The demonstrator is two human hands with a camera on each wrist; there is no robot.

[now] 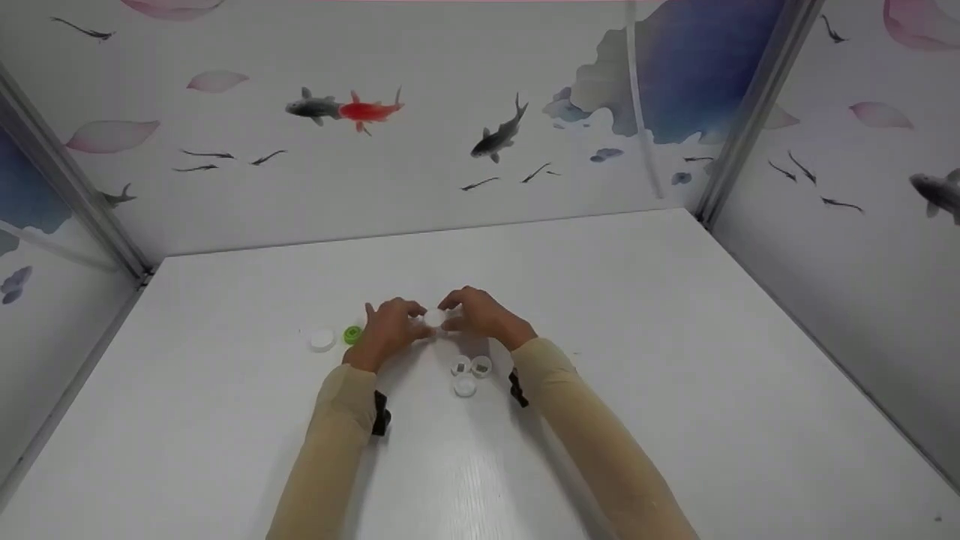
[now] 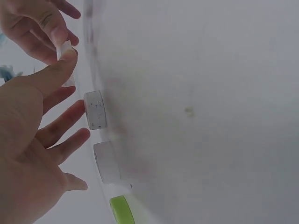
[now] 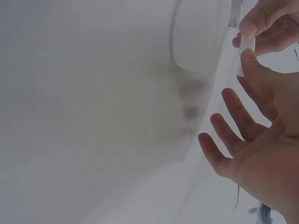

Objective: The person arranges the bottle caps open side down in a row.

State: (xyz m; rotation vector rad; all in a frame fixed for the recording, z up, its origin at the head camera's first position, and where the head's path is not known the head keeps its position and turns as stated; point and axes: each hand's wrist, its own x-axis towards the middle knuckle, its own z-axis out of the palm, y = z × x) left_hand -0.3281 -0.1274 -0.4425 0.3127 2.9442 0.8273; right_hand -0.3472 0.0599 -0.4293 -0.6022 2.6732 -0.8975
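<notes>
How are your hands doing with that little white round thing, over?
Left hand and right hand: both pinching. Small white plastic-looking disc: held between them. Bright green round plastic-looking cap: beside left hand, seemingly not blocking.

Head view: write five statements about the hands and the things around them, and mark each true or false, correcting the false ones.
1. The left hand and the right hand pinch the same small white piece. True.
2. Three white round pieces lie on the table between the sleeves. True.
3. The green round piece lies to the right of the right hand. False: it lies on the left, beside the left hand.
4. A white disc lies to the left of the green round piece. True.
5. Both sleeves are black. False: both are tan.
</notes>
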